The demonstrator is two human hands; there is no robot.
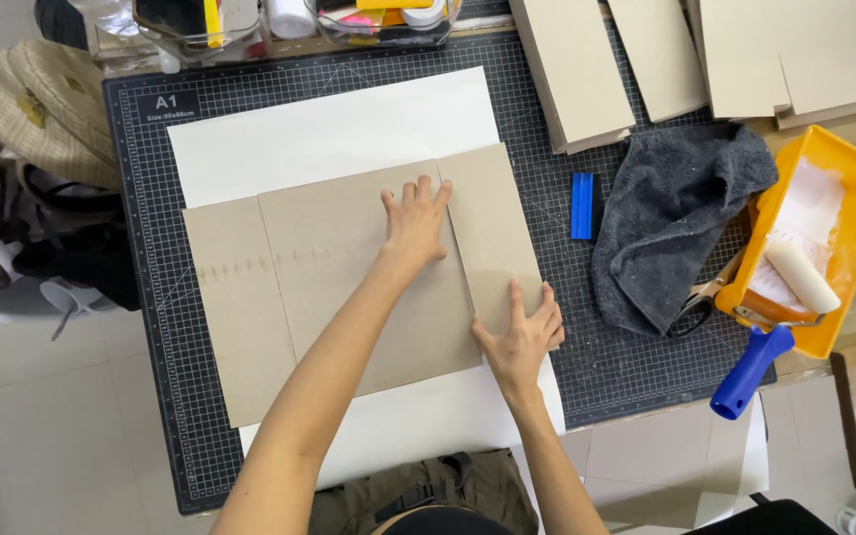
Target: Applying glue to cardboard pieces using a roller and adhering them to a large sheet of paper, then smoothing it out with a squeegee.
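Greyboard panels [349, 287] lie flat across a white paper sheet [339, 124] on the black gridded cutting mat [151, 297], and I have both hands pressed down on them. My left hand [415, 220] rests palm down with fingers spread, flat on the wide middle panel near its upper right corner, grasping nothing. My right hand [522, 335] is likewise open and flat, on the lower end of the narrow right-hand panel [492, 228], fingertips at its outer edge. To the right on the mat I note a blue squeegee [583, 206] just beside a crumpled dark grey cloth [671, 213]. Further right stands an orange paint tray [844, 173] holding a blue-handled roller [800, 275]. More cut boards [577, 64] are stacked at the top.
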